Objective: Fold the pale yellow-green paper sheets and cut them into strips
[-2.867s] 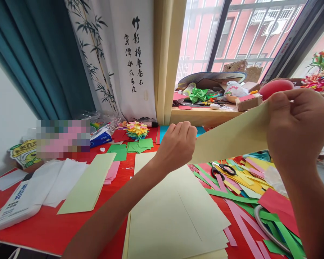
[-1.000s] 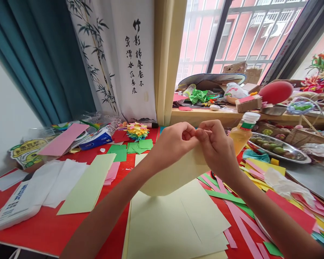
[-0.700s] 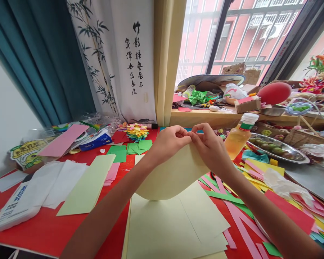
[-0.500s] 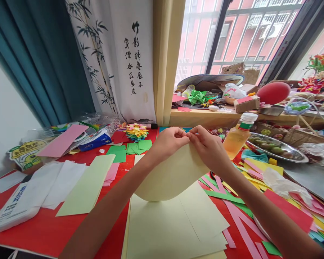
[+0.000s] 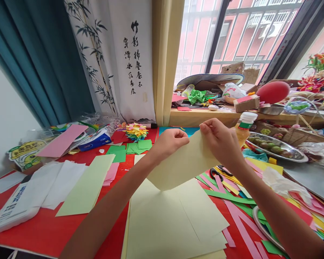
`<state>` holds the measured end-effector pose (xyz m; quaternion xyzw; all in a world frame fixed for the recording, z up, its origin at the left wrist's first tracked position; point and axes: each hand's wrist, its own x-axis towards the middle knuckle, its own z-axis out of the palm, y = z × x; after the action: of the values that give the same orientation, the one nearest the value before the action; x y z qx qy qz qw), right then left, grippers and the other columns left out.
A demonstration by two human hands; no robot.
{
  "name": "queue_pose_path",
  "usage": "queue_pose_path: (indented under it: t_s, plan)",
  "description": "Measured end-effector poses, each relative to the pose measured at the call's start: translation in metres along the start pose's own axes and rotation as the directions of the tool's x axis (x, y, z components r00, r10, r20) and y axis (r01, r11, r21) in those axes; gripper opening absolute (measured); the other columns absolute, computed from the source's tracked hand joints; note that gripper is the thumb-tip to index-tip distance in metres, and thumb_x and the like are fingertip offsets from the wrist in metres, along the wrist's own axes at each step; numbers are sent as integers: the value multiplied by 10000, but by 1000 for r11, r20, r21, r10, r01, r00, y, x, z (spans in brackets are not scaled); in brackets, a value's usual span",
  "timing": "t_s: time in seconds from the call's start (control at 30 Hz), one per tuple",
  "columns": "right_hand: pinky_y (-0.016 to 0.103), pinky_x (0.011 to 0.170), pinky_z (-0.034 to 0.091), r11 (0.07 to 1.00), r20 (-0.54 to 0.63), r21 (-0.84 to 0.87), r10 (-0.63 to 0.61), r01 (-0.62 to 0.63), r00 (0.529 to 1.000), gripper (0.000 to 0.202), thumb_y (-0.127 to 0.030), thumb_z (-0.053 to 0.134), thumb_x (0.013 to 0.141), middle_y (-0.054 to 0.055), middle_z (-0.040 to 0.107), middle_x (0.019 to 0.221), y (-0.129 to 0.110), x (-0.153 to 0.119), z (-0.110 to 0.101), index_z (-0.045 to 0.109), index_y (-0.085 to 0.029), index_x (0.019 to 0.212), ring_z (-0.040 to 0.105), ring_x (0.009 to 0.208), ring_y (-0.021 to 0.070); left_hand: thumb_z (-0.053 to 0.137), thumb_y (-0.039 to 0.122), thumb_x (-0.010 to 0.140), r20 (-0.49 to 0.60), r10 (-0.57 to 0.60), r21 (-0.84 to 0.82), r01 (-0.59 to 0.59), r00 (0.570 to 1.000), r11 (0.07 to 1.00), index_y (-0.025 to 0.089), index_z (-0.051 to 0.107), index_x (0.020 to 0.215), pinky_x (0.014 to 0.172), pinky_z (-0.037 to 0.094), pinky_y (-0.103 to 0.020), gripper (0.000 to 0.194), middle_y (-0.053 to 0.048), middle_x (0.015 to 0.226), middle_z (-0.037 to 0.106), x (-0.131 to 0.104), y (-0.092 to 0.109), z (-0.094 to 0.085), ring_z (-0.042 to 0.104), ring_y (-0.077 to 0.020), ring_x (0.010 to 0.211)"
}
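Observation:
A pale yellow-green sheet of paper point(image 5: 182, 165) is held up in the air between my two hands, tilted, with its lower corner hanging just above a stack of the same paper. My left hand point(image 5: 172, 143) pinches its upper left part, fingers closed. At the upper right corner, the thumb and fingers of my right hand point(image 5: 220, 142) are closed on the paper. Below lies the stack of pale sheets point(image 5: 167, 223), with a straight line across the top one. Black-handled scissors point(image 5: 217, 173) lie under my right wrist, partly hidden.
Left on the red table point(image 5: 110, 212) are more pale sheets point(image 5: 88, 185), a tissue pack point(image 5: 21, 201) and green squares point(image 5: 117, 153). A folded-paper ball point(image 5: 136, 132) sits behind. To the right are paper strips point(image 5: 240, 219), a bottle point(image 5: 244, 127) and a metal plate of fruit point(image 5: 277, 147).
My hands, earlier together at the sheet's top edge, have moved apart. My right hand has gone right and slightly up, and the sheet's lower edge has lifted. The scissors now show more.

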<state>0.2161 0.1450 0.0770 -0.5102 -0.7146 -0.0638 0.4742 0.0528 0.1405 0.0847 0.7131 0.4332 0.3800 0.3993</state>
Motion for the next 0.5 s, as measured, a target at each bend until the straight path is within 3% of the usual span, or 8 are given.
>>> queue_pose_path:
  t_s: [0.27,0.5]
  plan:
    - [210,523,313,998,-65,-55,33,-37,997,232,-383,402,855,9,590,608,14,7,-7,505,-196,765,481,538,116,489,314,690,36,-4,-40,6,999,999,175,508,684,444,340,-173,141,21,663,499,3,-5,1,468,-80,550]
    - [214,491,277,978,-182,-191,43,-78,982,188,-357,431,836,-2,548,570,31,15,-20,522,-207,771,451,513,117,492,299,680,49,-29,-44,31,998,999,175,526,693,425,339,-166,129,20,646,507,2,-5,1,480,-80,529]
